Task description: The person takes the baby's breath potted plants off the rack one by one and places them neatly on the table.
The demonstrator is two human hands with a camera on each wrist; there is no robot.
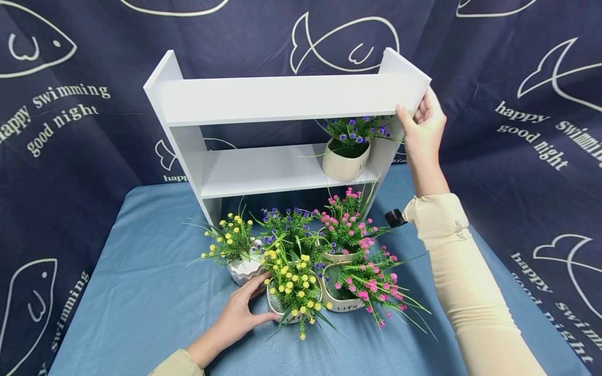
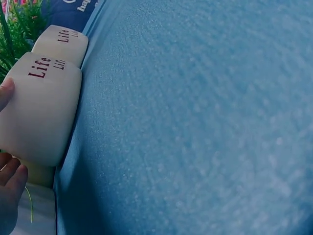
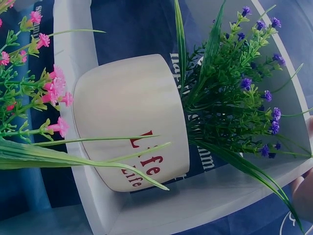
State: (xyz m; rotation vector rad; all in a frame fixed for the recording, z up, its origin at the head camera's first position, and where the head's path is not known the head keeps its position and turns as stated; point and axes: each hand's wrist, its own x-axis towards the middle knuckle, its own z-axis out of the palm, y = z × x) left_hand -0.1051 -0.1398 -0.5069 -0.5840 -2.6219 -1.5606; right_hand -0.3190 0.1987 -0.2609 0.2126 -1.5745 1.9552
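A white two-tier shelf [image 1: 277,96] stands at the back of the blue-covered table. My right hand [image 1: 425,130] grips the upper right edge of its side panel, thumb in front and fingers behind. At the front, my left hand [image 1: 240,310] reaches round the left side of a cream flowerpot [image 2: 41,107] with yellow flowers [image 1: 291,282]; thumb and fingers are spread on its wall. On the shelf's lower board, at the right end, sits a cream flowerpot [image 3: 137,122] lettered "Life", holding purple flowers [image 3: 244,83].
Beside the left fingers stands a white ridged pot [image 1: 246,269] with yellow flowers. Purple flowers [image 1: 287,227] and two pots with pink flowers [image 1: 345,209] crowd before the shelf. A dark fish-print cloth [image 1: 113,136] hangs behind. A black object [image 1: 395,218] sits at the right cuff.
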